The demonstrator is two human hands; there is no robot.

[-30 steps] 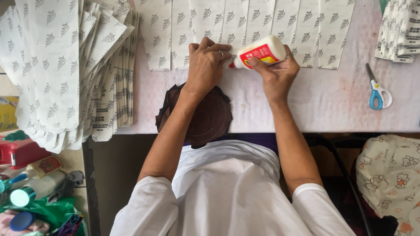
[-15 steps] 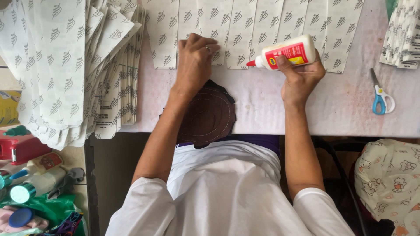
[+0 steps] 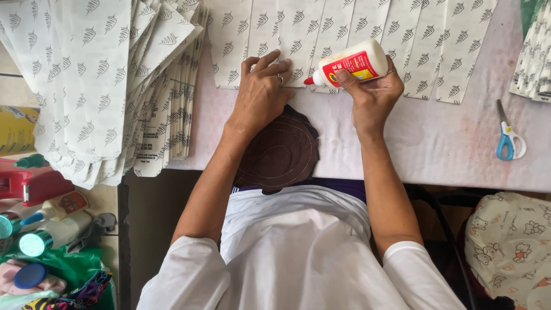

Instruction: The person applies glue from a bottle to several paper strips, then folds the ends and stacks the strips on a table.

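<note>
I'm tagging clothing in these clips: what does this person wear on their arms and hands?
Short white sleeves end above the elbows; both forearms are bare. The left hand and the right hand are gloveless, each with a thin ring on one of the fingers.

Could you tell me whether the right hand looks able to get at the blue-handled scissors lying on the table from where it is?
Probably not yet: the right hand grips the glue bottle, though bare table leads to the scissors.

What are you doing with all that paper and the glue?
The right hand holds a white glue bottle tipped sideways, its red nozzle at the lower edge of a row of leaf-printed paper pieces on the table. The left hand presses flat on those pieces. A big stack of the same paper lies to the left, and blue-handled scissors sit to the right.
</note>
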